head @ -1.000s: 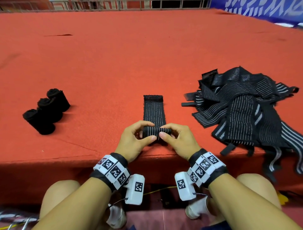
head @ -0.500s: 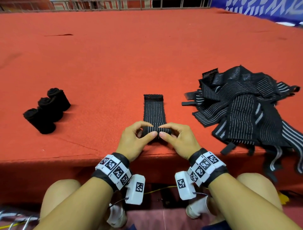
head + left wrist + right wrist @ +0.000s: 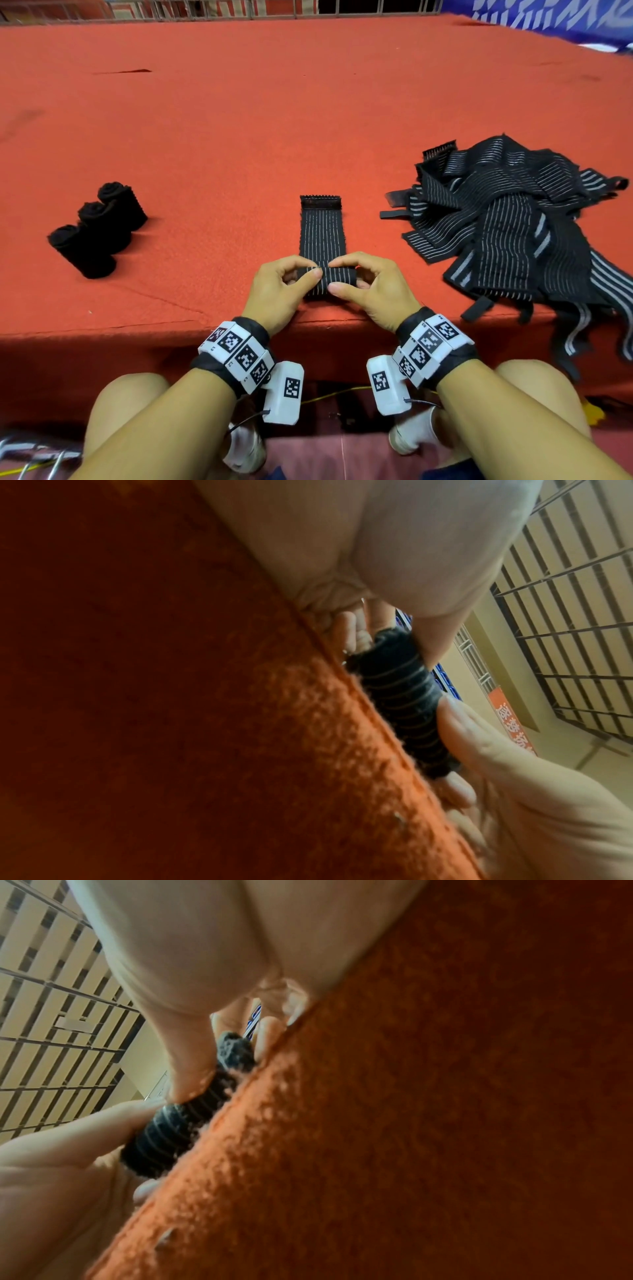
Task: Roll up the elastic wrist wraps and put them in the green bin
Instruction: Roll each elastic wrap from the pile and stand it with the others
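A black wrist wrap with thin white stripes lies flat on the orange felt table, its near end wound into a small roll. My left hand and right hand pinch that roll from either side, thumbs in front and fingers curled over the top. The roll lies at the table edge in the left wrist view, and the same roll shows in the right wrist view. The wrap's hook strip lies at its far end. No green bin is in view.
Three rolled black wraps lie together at the left. A heap of unrolled striped wraps lies at the right and hangs over the table's front edge. A railing runs behind the table.
The roll has grown slightly thicker and moved a little farther up the strip. Both hands stayed on it, and their thumbs shifted lower.
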`<move>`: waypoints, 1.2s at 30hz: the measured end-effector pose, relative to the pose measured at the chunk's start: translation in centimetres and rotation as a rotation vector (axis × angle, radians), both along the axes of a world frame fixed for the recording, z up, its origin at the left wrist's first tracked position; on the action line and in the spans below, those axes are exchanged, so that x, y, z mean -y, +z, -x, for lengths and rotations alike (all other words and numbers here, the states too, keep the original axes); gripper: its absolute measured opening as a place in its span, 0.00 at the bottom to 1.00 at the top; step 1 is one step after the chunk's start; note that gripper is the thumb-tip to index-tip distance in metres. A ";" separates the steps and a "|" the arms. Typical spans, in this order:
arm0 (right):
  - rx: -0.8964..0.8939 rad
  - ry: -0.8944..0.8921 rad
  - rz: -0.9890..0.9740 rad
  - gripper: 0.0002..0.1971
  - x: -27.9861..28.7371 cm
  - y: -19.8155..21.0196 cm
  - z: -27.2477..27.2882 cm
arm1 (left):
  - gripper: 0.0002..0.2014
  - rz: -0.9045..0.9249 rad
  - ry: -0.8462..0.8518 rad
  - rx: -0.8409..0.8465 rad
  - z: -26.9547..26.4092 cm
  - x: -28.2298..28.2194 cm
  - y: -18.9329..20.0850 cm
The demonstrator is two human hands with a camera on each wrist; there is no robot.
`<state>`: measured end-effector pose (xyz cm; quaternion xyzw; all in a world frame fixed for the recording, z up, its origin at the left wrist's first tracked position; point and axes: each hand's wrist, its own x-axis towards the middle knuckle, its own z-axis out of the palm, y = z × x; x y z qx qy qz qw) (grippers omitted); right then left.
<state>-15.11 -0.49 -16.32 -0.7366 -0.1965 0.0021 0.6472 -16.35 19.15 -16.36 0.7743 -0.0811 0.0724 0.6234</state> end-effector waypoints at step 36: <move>0.064 -0.072 0.229 0.17 -0.3 0.3 -0.4 | 0.05 -0.269 0.058 -0.022 -1.0 0.2 -0.4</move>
